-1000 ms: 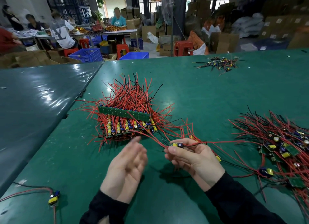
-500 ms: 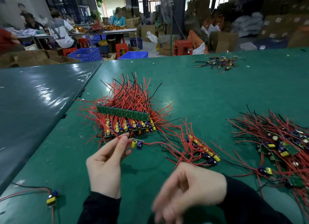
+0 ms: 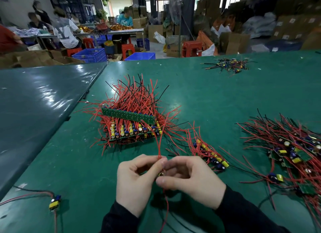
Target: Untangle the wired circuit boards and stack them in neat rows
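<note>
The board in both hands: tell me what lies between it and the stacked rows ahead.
Nothing solid blocks the way. Both hands pinch the small board, mostly hidden by fingers. Bare green table separates it from the stack, but its own red wires already reach over the stack's front edge.

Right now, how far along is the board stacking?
Done: the stacked rows at centre. In hand: left hand and right hand grip one wired board. Left: short row, tangled pile, stray board.

Red wires (image 3: 139, 100), grn table (image 3: 217, 97).
</note>
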Demonstrator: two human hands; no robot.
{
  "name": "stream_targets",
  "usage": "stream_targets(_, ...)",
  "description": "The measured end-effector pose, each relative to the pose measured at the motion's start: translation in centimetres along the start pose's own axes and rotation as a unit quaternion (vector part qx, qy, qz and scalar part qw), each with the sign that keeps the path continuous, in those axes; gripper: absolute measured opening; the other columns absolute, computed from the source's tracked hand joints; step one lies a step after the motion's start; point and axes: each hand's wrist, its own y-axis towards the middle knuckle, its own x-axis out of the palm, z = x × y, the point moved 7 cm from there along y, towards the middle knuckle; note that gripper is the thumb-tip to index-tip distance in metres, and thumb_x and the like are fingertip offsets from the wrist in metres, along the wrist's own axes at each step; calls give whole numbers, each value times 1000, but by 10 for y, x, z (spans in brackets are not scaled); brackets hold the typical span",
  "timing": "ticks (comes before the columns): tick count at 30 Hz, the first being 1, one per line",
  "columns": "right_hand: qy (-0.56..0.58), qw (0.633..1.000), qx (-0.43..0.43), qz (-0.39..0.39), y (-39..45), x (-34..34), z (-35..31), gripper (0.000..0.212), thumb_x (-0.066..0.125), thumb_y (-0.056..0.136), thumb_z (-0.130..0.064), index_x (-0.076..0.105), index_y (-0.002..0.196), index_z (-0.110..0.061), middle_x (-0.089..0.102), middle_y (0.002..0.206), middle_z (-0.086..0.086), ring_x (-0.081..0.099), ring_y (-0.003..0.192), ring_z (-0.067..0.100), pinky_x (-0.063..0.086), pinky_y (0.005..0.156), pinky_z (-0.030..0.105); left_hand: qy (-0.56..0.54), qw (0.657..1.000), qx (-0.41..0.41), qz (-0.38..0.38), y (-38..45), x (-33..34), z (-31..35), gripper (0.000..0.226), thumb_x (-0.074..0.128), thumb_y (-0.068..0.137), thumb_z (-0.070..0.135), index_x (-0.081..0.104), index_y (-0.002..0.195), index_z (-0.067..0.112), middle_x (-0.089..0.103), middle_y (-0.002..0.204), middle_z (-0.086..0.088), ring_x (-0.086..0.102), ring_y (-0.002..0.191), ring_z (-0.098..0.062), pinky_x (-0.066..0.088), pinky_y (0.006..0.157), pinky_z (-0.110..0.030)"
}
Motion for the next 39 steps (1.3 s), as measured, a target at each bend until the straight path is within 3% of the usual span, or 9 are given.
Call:
stream_targets(3,-8,1000,16,8,2,-3,8,25,81,70,-7,68,90,-3,66,71,6,58,63,18,47,58,23,15,1000,-1,-10,1,1,1,3,78,65,11,77,64,15,71,65,-4,63,61,-6,47,60,-14)
stream_targets(6,15,999,35,-32,4,-1,6,9,70,75,-4,69,84,-2,67,68,9,60,56,18,43,50,19,-92,987,-128,-44,1,4,-14,22,77,53,25,76,66,7,67,60,-8,53,50,-11,43,46,-17)
stream_targets(9,69,993,59,-78,3,6,2,21,52,67,-11,63,82,0,63,61,6,57,45,14,41,44,19,-190,945,-245,-103,-4,10,-23,22,75,50,19,76,67,6,64,59,-9,51,46,-9,39,40,-16)
stream_targets(12,109,985,63,-121,-1,12,-2,20,45,65,-8,58,80,-2,59,58,7,53,39,13,34,38,16,-211,929,-264,-154,-7,12,-22,16,76,51,15,75,67,13,66,62,-6,59,51,-9,40,40,-17)
stream_targets(18,146,971,67,-180,-8,18,-6,25,45,71,-12,61,84,1,56,57,6,35,32,7,23,36,10,-255,918,-221,-206,-7,19,-17,48,95,40,30,73,77,9,58,56,-9,49,52,-22,37,54,-28)
stream_targets(28,218,936,124,-247,-16,23,-7,25,48,87,-23,66,74,-13,51,52,-1,27,30,-1,22,33,8,-216,937,-97,-257,-9,24,1,34,88,57,36,76,78,12,65,70,2,59,50,-8,42,45,-15)
stream_targets(32,193,951,92,-224,-12,19,-10,24,48,86,-24,68,82,-12,62,56,6,42,31,5,26,31,11,-192,962,-63,-182,-3,17,2,6,75,68,12,76,75,12,62,60,0,53,49,-9,44,51,-16)
stream_targets(35,168,956,87,-223,-11,15,-10,26,48,87,-26,64,96,-8,71,75,9,64,48,13,38,36,13,-146,982,-23,-120,1,10,4,4,74,71,7,76,71,10,66,64,-2,59,57,-8,49,56,-16)
stream_targets(39,172,953,93,-233,-11,14,-7,26,47,89,-23,58,102,-3,73,85,11,70,61,15,44,42,14,-89,990,2,-109,2,10,5,2,76,71,8,75,69,10,70,68,-7,62,61,-11,51,59,-18)
